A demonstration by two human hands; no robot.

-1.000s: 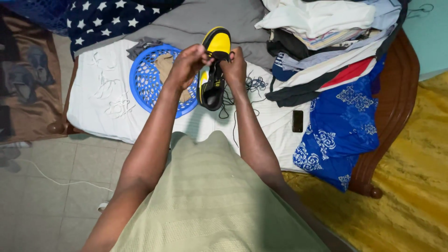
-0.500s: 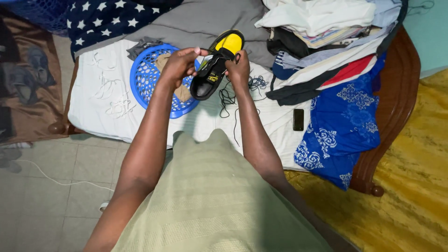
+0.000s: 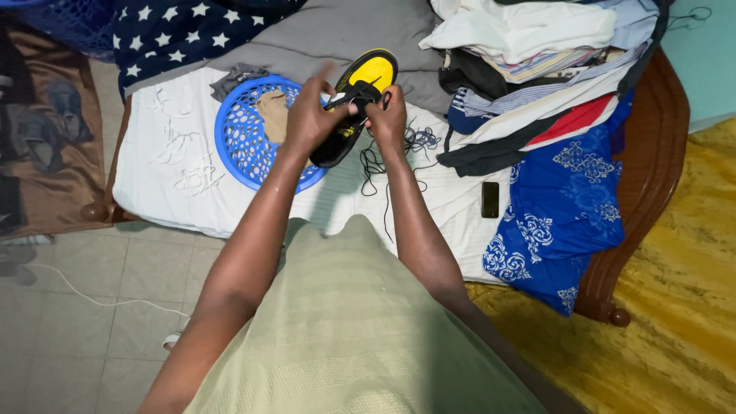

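I hold a black and yellow shoe (image 3: 366, 75) up over the bed, its yellow toe pointing away from me. My left hand (image 3: 310, 115) grips the shoe's near side, with one finger raised. My right hand (image 3: 388, 115) pinches at the lace area in the shoe's middle. A black lace (image 3: 377, 165) trails from the shoe down onto the white sheet (image 3: 169, 192). Just left of my left hand lies a round blue plastic basket (image 3: 241, 138) with a tan cloth inside.
White laces (image 3: 180, 149) lie loose on the sheet at left. A dark phone (image 3: 489, 199) rests beside a blue patterned cloth (image 3: 563, 207). Piled clothes (image 3: 537, 46) fill the bed's right side. A wooden bed frame (image 3: 652, 169), tiled floor and yellow mat surround it.
The shoe has tilted from upright to leaning left, its heel swung toward the basket. Both hands have shifted closer together on its middle, and a left finger has lifted.
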